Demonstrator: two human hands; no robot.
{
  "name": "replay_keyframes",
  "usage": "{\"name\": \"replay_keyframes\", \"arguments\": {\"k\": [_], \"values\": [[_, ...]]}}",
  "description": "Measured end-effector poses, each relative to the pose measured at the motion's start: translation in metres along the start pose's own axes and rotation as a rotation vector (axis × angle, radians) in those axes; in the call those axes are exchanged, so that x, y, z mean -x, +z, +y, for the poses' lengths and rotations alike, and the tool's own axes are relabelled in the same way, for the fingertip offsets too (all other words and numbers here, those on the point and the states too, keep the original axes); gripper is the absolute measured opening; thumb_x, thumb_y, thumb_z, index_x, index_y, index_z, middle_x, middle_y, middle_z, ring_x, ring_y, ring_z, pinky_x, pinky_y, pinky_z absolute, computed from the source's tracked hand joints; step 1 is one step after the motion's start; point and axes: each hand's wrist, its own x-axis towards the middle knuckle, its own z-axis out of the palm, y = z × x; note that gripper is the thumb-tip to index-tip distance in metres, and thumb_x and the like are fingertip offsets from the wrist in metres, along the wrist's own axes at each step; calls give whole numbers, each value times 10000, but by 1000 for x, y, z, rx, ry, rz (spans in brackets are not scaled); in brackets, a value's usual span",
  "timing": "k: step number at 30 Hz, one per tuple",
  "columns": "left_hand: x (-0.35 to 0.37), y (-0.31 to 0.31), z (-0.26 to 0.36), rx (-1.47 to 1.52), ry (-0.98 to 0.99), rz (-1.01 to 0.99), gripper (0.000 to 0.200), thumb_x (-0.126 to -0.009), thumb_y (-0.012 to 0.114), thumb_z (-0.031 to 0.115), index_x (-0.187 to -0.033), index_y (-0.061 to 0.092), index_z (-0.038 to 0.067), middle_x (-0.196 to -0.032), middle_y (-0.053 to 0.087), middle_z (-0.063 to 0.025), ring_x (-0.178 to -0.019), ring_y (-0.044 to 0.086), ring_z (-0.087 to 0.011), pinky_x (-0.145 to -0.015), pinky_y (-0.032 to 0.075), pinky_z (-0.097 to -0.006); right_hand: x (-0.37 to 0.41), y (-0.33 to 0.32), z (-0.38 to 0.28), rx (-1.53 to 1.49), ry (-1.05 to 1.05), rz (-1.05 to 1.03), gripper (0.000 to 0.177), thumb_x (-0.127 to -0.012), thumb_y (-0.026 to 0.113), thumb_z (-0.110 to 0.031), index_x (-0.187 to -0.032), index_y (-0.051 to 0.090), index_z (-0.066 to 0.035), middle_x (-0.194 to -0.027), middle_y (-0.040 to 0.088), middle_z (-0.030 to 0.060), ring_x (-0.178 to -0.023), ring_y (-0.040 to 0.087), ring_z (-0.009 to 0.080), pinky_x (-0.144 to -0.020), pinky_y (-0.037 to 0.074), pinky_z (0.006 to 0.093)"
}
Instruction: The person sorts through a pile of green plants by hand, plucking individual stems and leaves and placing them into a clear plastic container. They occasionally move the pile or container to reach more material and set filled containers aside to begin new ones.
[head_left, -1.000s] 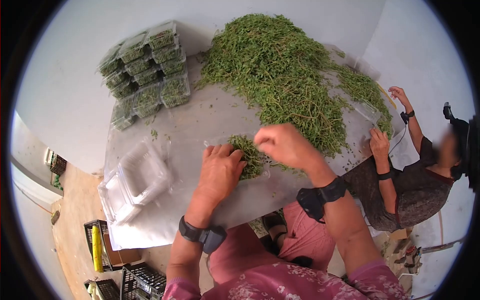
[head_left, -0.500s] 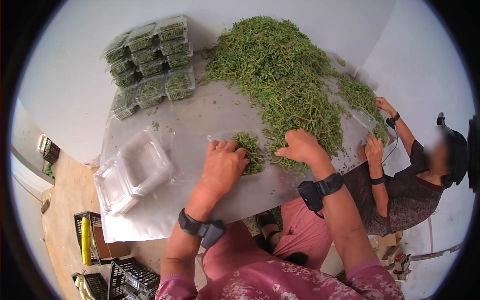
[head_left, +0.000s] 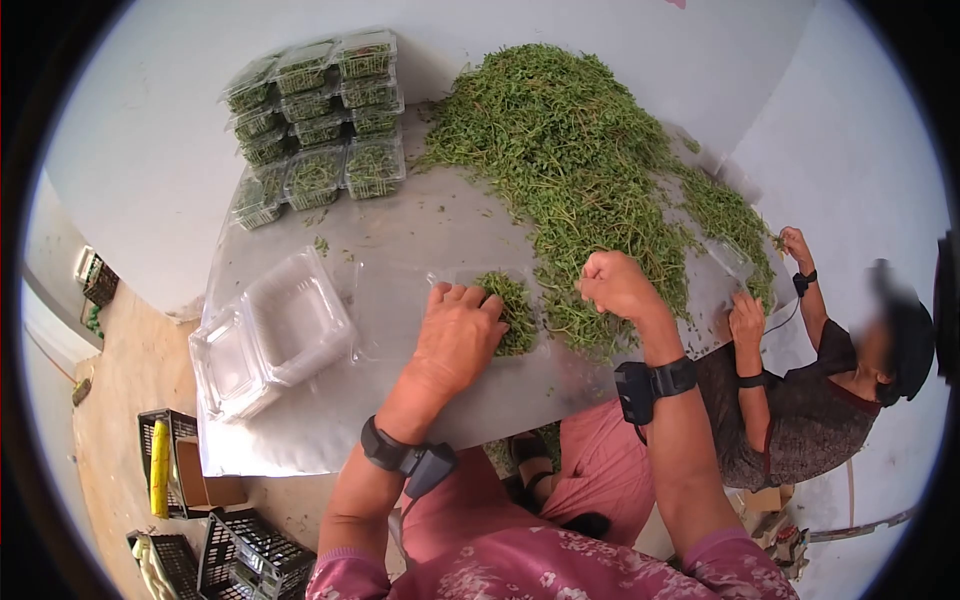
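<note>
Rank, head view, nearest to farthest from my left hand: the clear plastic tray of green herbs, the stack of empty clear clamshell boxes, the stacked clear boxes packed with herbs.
1. Clear plastic tray of green herbs: partly under the left hand.
2. Stack of empty clear clamshell boxes: to its left.
3. Stacked clear boxes packed with herbs: far left corner.

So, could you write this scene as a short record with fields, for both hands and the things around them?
Left: left hand flat on green herbs in a shallow clear plastic tray
Right: right hand closed in a fist at the near edge of the big loose heap of green herb sprigs
Far left: stacked clear plastic boxes filled with herbs
Near left: empty clear plastic clamshell boxes
Right side: a co-worker at the grey table
</note>
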Motion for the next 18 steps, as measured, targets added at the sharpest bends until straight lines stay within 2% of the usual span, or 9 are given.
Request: {"name": "replay_keyframes", "arguments": {"k": [2, 5, 9, 11, 12, 15, 18], "values": [[0, -2, 1, 28, -3, 37, 228, -839, 684, 182, -1026, 648, 56, -940, 623, -110, -979, 590, -297, -969, 390, -454, 3, 0, -9, -98, -3, -2, 122, -877, 657, -90, -830, 584, -5, -693, 628, 47, -497, 531, 78, -441, 405, 243], [-5, -14, 2, 88, -29, 62, 289, -838, 688, 131, -1109, 645, 42, -1084, 649, -142, -1011, 591, -335, -962, 404, -437, 10, 3, -29, -272, 9, -1, 142, -900, 657, -112, -887, 594, 14, -715, 638, 48, -507, 534, 68, -440, 396, 225], [-11, -20, 4, 132, -57, 352, 295, -833, 678, 72, -1122, 639, 30, -1071, 650, -147, -980, 583, -343, -911, 435, -423, 22, 18, -59, -509, -10, -49, 209, -908, 663, -144, -984, 614, 44, -742, 654, 62, -531, 541, 62, -456, 399, 213], [-12, -17, 2, 151, -64, 433, 300, -829, 674, 53, -1126, 641, 24, -1065, 651, -146, -966, 577, -347, -892, 445, -419, 24, 17, -60, -458, -55, -50, 215, -900, 673, -154, -978, 636, 43, -730, 657, 58, -549, 558, 73, -476, 417, 227], [-13, -16, 2, 156, -54, 411, 293, -832, 676, 61, -1121, 642, 24, -1066, 651, -144, -964, 577, -345, -894, 445, -421, 25, 15, -58, -429, -76, -49, 219, -896, 678, -160, -975, 647, 42, -724, 658, 56, -557, 566, 79, -486, 426, 234], [-13, -17, 6, 162, -4, 325, 277, -837, 688, 95, -1103, 650, 24, -1067, 654, -140, -962, 577, -337, -903, 442, -426, 16, 3, -29, 43, -152, 51, 198, -832, 721, -164, -868, 674, 25, -734, 679, 135, -569, 613, 188, -580, 502, 341], [-12, -17, 10, 164, 83, 183, 279, -833, 712, 147, -1080, 663, 28, -1072, 657, -136, -971, 579, -324, -925, 430, -430, 7, 2, -5, 236, -43, -38, 155, -788, 741, -152, -797, 684, -8, -735, 672, 175, -622, 642, 285, -631, 518, 407]]}}
